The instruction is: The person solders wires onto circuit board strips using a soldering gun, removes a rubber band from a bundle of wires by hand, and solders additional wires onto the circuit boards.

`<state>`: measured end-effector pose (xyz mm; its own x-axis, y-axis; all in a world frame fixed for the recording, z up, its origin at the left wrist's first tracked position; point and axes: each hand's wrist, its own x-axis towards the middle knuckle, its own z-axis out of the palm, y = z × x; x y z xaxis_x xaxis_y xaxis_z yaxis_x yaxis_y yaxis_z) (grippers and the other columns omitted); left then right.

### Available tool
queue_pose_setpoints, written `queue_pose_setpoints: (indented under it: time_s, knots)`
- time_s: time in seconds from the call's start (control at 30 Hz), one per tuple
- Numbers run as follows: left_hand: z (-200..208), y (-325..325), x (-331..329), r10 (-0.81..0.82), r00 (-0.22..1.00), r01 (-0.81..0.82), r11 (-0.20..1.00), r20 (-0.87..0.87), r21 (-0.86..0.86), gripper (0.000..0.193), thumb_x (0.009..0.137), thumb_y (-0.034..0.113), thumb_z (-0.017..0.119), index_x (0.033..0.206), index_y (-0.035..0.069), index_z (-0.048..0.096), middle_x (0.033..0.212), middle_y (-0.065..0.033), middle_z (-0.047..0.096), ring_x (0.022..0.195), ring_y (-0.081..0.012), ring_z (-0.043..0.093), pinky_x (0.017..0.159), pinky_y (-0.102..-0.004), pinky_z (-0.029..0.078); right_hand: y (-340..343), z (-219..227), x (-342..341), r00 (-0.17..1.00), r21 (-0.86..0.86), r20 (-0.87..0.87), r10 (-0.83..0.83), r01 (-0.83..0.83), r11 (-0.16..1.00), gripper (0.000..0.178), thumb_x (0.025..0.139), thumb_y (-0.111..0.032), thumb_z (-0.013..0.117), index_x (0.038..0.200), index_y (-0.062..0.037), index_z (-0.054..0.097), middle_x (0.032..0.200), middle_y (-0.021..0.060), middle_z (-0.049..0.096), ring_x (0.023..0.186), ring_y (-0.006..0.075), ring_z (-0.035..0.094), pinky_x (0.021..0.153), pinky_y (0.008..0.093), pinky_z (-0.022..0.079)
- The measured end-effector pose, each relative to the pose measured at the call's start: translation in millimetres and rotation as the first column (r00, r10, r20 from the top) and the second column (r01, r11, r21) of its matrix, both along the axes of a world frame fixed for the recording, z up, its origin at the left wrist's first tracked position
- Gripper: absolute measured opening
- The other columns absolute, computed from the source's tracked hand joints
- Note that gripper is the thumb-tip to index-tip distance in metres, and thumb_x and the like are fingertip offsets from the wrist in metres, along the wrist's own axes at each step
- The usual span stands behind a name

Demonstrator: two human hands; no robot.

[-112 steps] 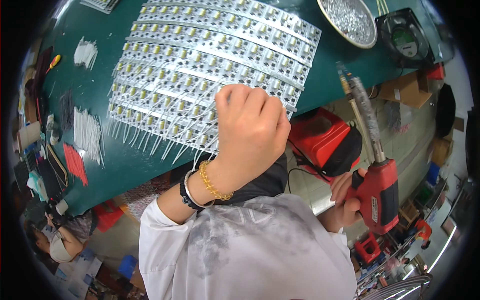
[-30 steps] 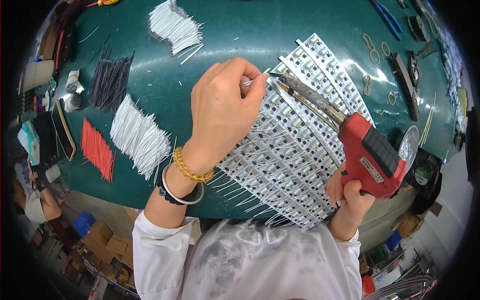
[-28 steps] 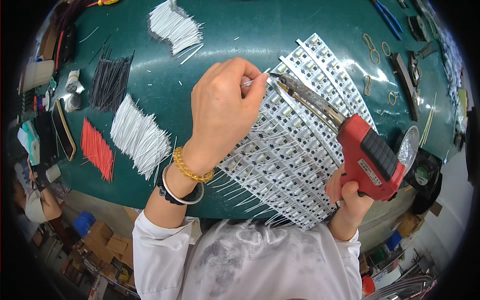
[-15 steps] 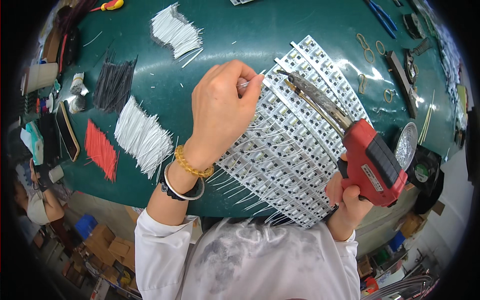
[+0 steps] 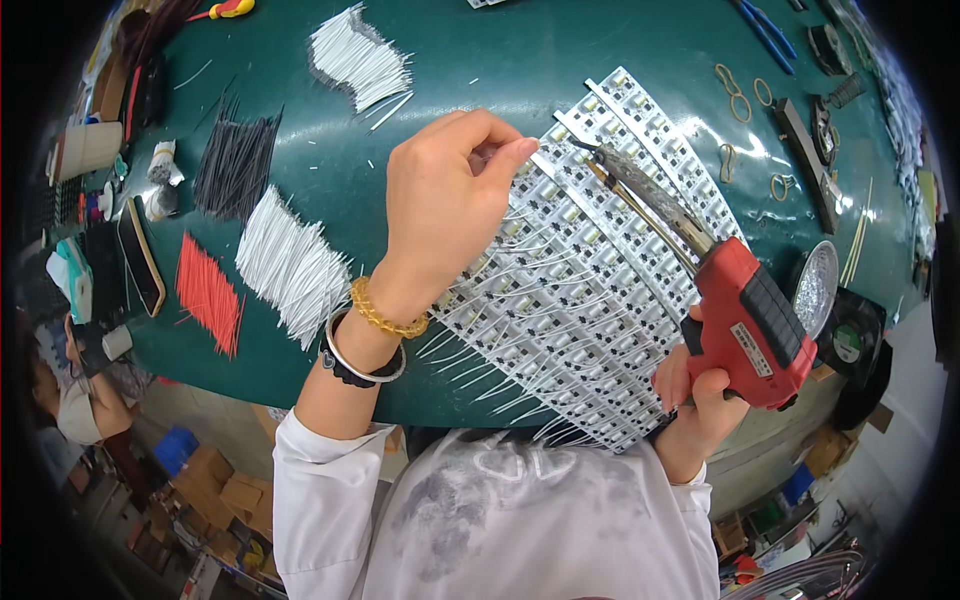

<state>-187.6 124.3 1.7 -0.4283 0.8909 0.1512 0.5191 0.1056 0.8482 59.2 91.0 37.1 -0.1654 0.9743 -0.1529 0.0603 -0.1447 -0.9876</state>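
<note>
Green tabletop [image 5: 520, 60], seen from above, the near edge curving across the lower half of the view.

Left hand [image 5: 445, 205]: fingers pinched together at the tips, holding something thin against the LED strip boards [image 5: 590, 300]. What sits between the fingertips is too small to tell; it looks like one of the white lead wires. A gold bead bracelet [image 5: 385, 312] and a silver bangle with a dark band sit on the wrist.

Right hand [image 5: 700, 400]: fingers wrapped around the grip of a red soldering gun [image 5: 750, 320]. Its long, crusted tip points up and left, ending just beside the left fingertips, over the upper ends of the boards.

The LED strip boards lie side by side in a slanted fan, reaching from mid-tabletop to the near edge and overhanging it. White wires stick out along their lower left side.

Toward the left edge of the tabletop:
- a bundle of white wires [image 5: 292, 265], just left of the left wrist
- red wires [image 5: 208, 295] beyond them
- black wires [image 5: 235, 160] further up
- a second white bundle [image 5: 358, 58] near the far edge

Toward the right edge: rubber bands [image 5: 738, 85], and a round metal dish [image 5: 818, 288] just beside the soldering gun.
</note>
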Motion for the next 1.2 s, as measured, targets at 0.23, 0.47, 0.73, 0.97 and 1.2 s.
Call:
queue_pose_setpoints:
  time_s: [0.23,0.47,0.73,0.97,1.2]
  knots:
    - [-1,-1,2,-0.016,0.999,0.012,0.995,-0.038,-0.100,0.014,0.076,0.012,0.069,0.069,0.002,0.062,0.063,-0.0056,0.056,0.052,-0.0177,0.053,0.050,-0.0297,0.040,0,-1,0,1.000,-0.088,-0.003,0.014,-0.014,0.996,0.076,0.078,-0.050,0.068,0.120,0.0090,0.044,0.053,0.0015,0.046,0.039,0.0097,0.042,0.038,0.0240,0.033]
    - [-2,0,3,-0.013,0.998,0.008,0.996,-0.056,-0.092,0.014,0.075,0.012,0.069,0.069,0.002,0.061,0.062,-0.0058,0.057,0.052,-0.0187,0.054,0.049,-0.0308,0.040,0,-7,-1,1.000,-0.033,0.007,-0.001,0.002,0.999,0.067,0.081,-0.049,0.066,0.107,0.0104,0.051,0.047,0.0023,0.045,0.034,0.0111,0.040,0.037,0.0255,0.035]
    - [-2,-1,2,-0.026,0.996,0.019,0.996,-0.080,-0.086,0.014,0.075,0.011,0.069,0.068,0.002,0.061,0.063,-0.0063,0.058,0.053,-0.0193,0.055,0.049,-0.0312,0.041,-1,-2,4,0.999,-0.135,-0.012,0.030,-0.031,0.990,0.053,0.081,-0.035,0.070,0.109,0.0066,0.052,0.056,0.0031,0.049,0.043,0.0113,0.044,0.042,0.0251,0.036]
    - [-3,-1,2,-0.030,0.996,0.025,0.997,-0.078,-0.069,0.014,0.075,0.011,0.069,0.068,0.002,0.061,0.064,-0.0064,0.059,0.054,-0.0193,0.057,0.050,-0.0312,0.043,-5,-12,18,0.930,-0.053,0.277,0.241,-0.236,0.970,0.032,0.078,-0.013,0.072,0.105,0.0021,0.062,0.093,0.0059,0.057,0.071,0.0133,0.052,0.065,0.0272,0.042]
    - [-2,0,2,-0.030,0.995,0.025,0.998,-0.092,-0.058,0.014,0.075,0.011,0.068,0.068,0.003,0.060,0.064,-0.0063,0.059,0.055,-0.0193,0.057,0.051,-0.0313,0.043,-14,-13,33,0.985,-0.048,0.115,0.130,-0.125,0.991,0.030,0.079,-0.010,0.071,0.105,0.0025,0.061,0.096,0.0061,0.061,0.079,0.0141,0.057,0.073,0.0284,0.047]
